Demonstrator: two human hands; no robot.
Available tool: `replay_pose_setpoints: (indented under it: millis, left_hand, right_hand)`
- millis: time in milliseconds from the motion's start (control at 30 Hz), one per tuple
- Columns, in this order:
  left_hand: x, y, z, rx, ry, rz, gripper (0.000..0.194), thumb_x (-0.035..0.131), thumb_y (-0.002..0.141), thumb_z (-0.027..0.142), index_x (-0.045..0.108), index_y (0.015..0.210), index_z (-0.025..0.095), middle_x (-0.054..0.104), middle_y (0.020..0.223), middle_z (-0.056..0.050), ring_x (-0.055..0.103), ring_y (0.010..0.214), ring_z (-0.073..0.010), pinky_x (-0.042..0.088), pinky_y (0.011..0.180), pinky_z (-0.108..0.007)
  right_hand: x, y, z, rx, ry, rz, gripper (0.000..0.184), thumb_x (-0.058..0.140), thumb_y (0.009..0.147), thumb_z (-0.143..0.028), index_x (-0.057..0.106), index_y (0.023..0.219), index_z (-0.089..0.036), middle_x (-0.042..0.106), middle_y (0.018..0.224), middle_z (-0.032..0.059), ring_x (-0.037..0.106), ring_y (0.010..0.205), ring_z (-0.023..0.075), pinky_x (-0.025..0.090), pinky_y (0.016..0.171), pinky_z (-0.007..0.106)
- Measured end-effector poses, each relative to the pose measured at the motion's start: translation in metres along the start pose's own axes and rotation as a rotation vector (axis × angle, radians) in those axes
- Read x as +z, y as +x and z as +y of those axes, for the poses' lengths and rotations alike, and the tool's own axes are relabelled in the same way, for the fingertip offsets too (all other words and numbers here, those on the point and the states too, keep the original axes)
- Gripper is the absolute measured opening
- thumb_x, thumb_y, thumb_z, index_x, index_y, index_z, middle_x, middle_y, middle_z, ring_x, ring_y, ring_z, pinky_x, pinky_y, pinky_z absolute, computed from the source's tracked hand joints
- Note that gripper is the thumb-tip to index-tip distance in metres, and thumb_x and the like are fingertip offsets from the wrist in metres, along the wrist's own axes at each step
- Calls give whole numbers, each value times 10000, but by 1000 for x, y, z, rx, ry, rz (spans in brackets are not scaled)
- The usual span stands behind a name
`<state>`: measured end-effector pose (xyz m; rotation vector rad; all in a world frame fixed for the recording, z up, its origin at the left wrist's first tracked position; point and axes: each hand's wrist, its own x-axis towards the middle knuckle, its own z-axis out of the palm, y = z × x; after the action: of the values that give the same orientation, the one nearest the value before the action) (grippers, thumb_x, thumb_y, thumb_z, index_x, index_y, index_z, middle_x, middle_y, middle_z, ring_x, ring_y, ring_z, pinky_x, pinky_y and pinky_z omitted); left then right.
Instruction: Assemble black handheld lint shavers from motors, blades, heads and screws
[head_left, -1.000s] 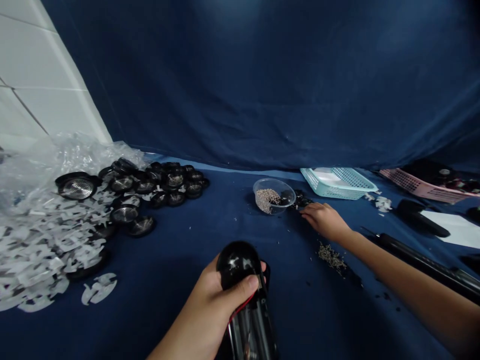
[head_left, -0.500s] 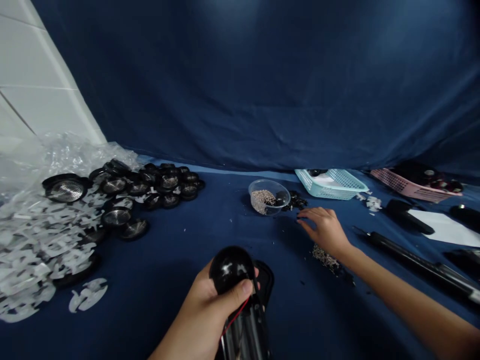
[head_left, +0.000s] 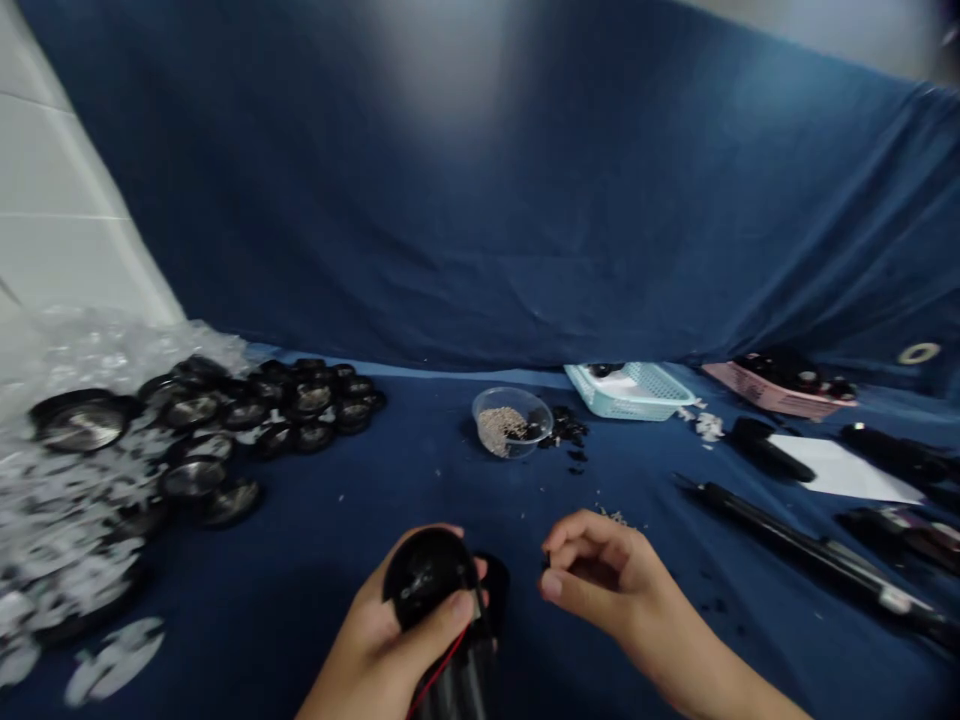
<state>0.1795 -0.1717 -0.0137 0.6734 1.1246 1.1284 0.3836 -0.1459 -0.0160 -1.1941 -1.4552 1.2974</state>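
The black device (head_left: 426, 575) lies clasped in the left hand (head_left: 382, 640), near the right hand (head_left: 631, 588) pinching a dark bit (head_left: 546, 562).

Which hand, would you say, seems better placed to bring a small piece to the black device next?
Probably the right hand: it pinches a small dark piece near the black device, which the left hand grips.

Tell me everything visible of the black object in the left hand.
The black object looks like glossy plastic, with a rounded, domed head and a body that runs out of the picture's bottom edge. A thin red strand, perhaps a wire, lies along it below the thumb. The left hand grips it near the head, over the blue cloth; the right hand doesn't touch it.
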Motion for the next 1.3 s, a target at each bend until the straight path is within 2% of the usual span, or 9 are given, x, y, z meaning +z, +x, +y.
replay_pose_setpoints:
  millis: [100,200,333,467,600,833,967,1100,1300]
  left_hand:
    - [1,-5,1,26,-16,-35,439,795,672,323,613,1063,240,742,973,-53,695,897,-231,522,823,-327]
    - [0,-8,1,14,9,-51,414,785,688,323,608,1057,260,720,943,-18,683,829,-183,509,743,-261]
    - [0,-10,1,-33,4,-63,439,791,682,329,591,1071,287,668,857,22,665,774,-157,496,638,-210]
    - [-3,-9,1,-80,-43,-87,478,802,674,328,577,1095,292,601,735,41,648,721,-151,501,610,-211]
    - [-5,-8,0,-76,-83,-103,482,813,672,302,575,1092,295,627,773,42,626,695,-117,510,651,-210]
    - [-5,-8,-1,-31,-113,-114,400,794,701,250,621,1062,256,677,803,21,653,756,-134,514,737,-239]
    - [-5,-6,-2,-23,-124,-136,377,784,719,230,621,1058,252,699,823,14,665,812,-139,507,746,-225]
    - [-5,-5,-4,-31,-132,-122,374,783,721,242,627,1061,253,694,823,15,664,819,-141,504,753,-232]
    - [-4,-6,-5,-54,-111,-75,414,802,689,259,643,1071,251,671,837,12,641,773,-136,492,732,-239]
  right_hand:
    - [22,-13,5,16,200,-16,207,812,708,-286,681,855,-224,672,737,-46,621,690,58,477,660,132]
    - [38,-20,12,32,262,-23,179,813,710,-275,722,862,-248,718,768,-31,660,719,76,513,693,143]
    - [46,-24,12,41,254,9,163,800,724,-289,755,878,-255,748,812,-4,703,767,116,551,721,163]
    - [50,-25,5,-19,162,47,157,768,754,-284,767,911,-273,759,859,10,723,813,152,578,733,183]
    - [50,-22,3,-55,121,90,214,793,717,-298,766,925,-253,748,747,6,722,702,156,589,656,187]
    - [37,-19,4,-322,-225,23,304,772,747,-221,737,994,-394,754,818,-78,720,737,101,561,705,126]
    - [35,-23,-1,-375,-385,-14,291,715,802,-238,720,1060,-373,754,914,-54,727,789,120,572,695,134]
    - [38,-27,-3,-323,-416,7,215,665,835,-261,742,1028,-319,756,905,-12,726,802,135,575,716,158]
    - [35,-24,0,-83,-57,6,84,664,849,-325,671,910,-267,720,967,11,692,928,152,563,797,201]
